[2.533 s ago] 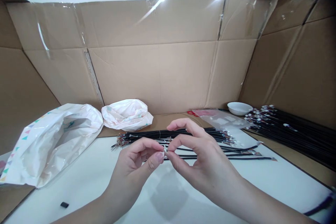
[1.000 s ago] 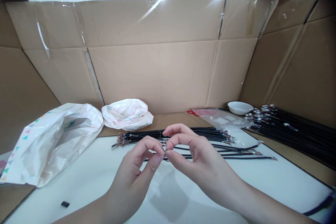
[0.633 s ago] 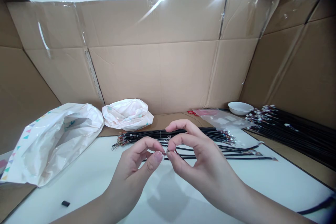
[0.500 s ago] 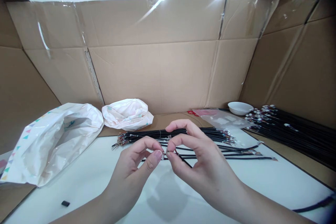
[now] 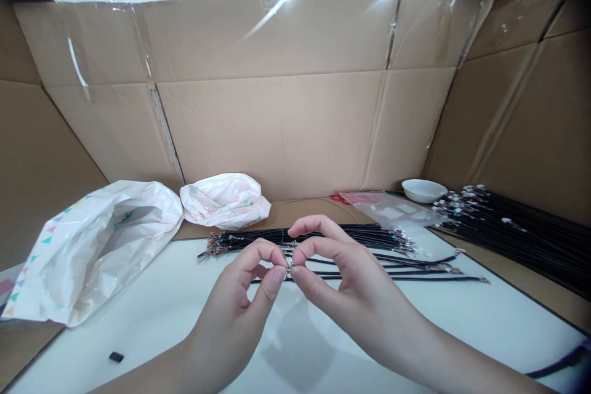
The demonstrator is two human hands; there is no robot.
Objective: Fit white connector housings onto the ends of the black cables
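Note:
My left hand (image 5: 244, 301) is closed in a pinch, thumb against forefinger, at the middle of the view. Facing it, my right hand (image 5: 351, 295) pinches too, its other fingers curled above. A tiny whitish piece (image 5: 289, 263), like a small connector with thin wire ends, shows between the two sets of fingertips. Most of it is covered by the fingers. Both hands are raised above the white table top (image 5: 184, 295). Just behind them lie several loose black cables (image 5: 415, 272) and a bundle of black cables (image 5: 258, 237) with coloured wire ends.
An open white plastic bag (image 5: 101, 252) stands at the left, with a crumpled white bag (image 5: 226, 202) beside it. A white bowl (image 5: 423, 191), a clear plastic bag (image 5: 392, 209) and a large cable pile (image 5: 530, 234) are at the right. A small black piece (image 5: 116, 357) lies front left. Cardboard walls (image 5: 277, 129) surround the table.
Both hands keep their pinch and have shifted only slightly. The black cable seen below my right fingertips earlier no longer shows there.

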